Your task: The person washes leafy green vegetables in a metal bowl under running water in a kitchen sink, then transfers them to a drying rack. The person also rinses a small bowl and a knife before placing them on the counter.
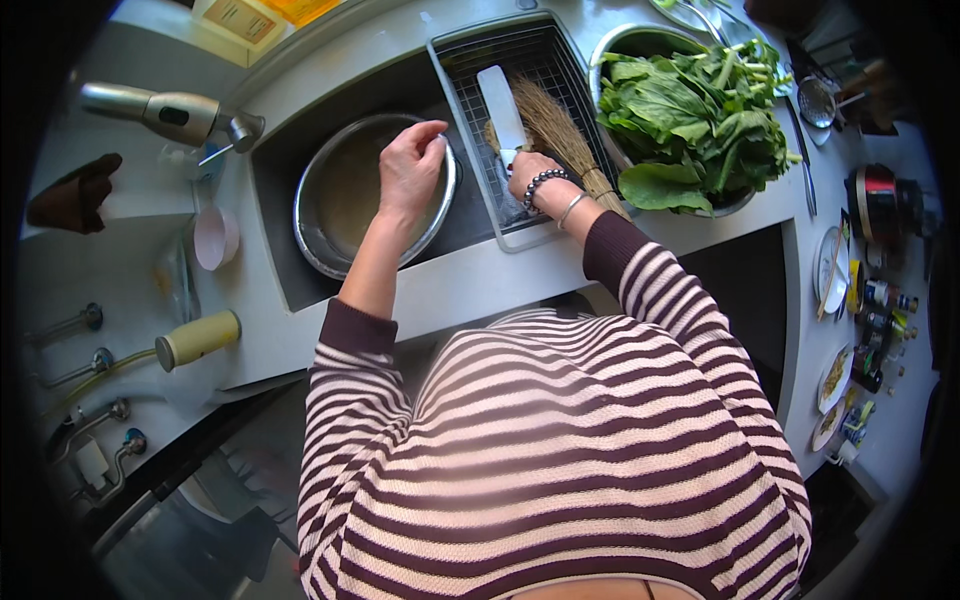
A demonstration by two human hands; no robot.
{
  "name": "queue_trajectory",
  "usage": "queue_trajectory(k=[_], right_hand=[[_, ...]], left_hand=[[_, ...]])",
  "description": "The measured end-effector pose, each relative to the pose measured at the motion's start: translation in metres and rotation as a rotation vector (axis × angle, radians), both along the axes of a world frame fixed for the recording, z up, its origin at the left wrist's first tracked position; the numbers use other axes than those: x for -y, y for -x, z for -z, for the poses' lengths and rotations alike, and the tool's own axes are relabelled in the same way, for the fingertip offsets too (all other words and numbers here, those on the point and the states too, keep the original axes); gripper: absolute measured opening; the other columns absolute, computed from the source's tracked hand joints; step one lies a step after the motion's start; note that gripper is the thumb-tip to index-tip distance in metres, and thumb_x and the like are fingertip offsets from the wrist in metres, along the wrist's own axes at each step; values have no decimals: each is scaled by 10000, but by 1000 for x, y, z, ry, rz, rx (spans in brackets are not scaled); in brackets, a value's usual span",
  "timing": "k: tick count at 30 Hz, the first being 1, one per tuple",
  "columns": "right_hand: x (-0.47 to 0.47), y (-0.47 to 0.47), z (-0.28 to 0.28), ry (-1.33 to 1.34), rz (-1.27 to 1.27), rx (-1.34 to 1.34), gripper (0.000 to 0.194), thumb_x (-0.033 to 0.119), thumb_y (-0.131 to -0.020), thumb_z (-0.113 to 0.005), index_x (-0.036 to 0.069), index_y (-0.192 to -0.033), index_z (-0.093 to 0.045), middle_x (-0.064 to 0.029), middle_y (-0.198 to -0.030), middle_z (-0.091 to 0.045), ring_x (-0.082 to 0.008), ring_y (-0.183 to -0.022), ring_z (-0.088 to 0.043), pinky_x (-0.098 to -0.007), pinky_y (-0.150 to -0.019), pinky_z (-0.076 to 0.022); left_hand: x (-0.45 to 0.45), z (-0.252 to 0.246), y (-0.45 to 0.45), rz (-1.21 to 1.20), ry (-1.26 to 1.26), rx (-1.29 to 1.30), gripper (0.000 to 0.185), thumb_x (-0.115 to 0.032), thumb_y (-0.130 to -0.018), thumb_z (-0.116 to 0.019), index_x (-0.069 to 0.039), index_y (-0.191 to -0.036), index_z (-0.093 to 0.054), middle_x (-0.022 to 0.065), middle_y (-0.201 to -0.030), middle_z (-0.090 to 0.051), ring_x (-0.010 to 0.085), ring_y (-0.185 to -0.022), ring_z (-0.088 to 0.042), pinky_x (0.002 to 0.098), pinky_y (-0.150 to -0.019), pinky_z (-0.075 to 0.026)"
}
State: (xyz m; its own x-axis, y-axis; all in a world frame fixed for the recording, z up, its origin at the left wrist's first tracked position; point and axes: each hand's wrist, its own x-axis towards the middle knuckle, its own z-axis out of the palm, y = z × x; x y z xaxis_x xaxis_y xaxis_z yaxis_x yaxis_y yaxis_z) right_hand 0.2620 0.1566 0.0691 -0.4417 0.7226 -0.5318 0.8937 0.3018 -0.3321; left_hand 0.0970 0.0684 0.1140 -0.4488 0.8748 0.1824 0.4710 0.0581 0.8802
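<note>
My left hand [412, 169] hangs over the right side of a round metal basin [301, 214] in the sink, fingers loosely bent and the thumb a little apart. Nothing shows in it. Cloudy water [349, 191] stands in the basin. My right hand [536, 176], with a beaded bracelet and a bangle at the wrist, is closed around the handle end of a flat, broad-bladed knife [501, 105]. Its pale blade points away from me over a wire-lined grey basket [466, 112]. Beside the blade lies a straw whisk brush [559, 124], partly behind my right hand.
Right of the basket, a metal bowl [604, 52] overflows with leafy greens [690, 120]. A faucet [176, 116] juts in from the left, near a pink cup [216, 238] and a yellow cylinder [199, 340]. Plates [831, 266] and several bottles occupy the right-hand counter.
</note>
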Motion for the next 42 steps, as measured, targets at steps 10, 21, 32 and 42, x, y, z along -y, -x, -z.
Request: queue_trajectory(k=[10, 21, 32, 42], right_hand=[[-12, 16, 43, 77, 74, 250, 486, 302, -741, -668, 34, -1144, -625, -177, -1193, -601, -298, -1099, -590, -369, -924, -473], [3, -11, -7, -148, 252, -194, 446, 338, -713, -597, -55, -919, -641, -255, -845, -654, -376, -791, -652, -411, -745, -507], [56, -32, -131, -432, -184, -285, 161, 163, -762, -604, 26, -815, -538, -180, -665, -593, -346, -590, -600, -428, -554, -477], [55, 42, -96, -393, -605, -82, 173, 166, -782, -609, 12, -846, -560, -168, -790, -645, -317, -718, -649, -399, -633, -524]], left_hand=[[83, 26, 73, -177, 188, 183, 221, -136, -877, -583, -56, -1069, -656, 37, -957, -672, 112, -844, -645, 233, -670, -489], [72, 85, 126, -155, 485, 33, 299, -170, -825, -613, -55, -1100, -644, 68, -972, -675, 148, -887, -645, 267, -757, -500], [79, 168, 152, -194, 1041, -547, 403, -165, -786, -623, -24, -1161, -580, 194, -1139, -591, 358, -1067, -573, 412, -945, -456], [89, 55, 121, 16, 312, 374, 185, -67, -888, -512, -43, -1021, -639, 24, -884, -645, 105, -782, -626, 230, -650, -500]])
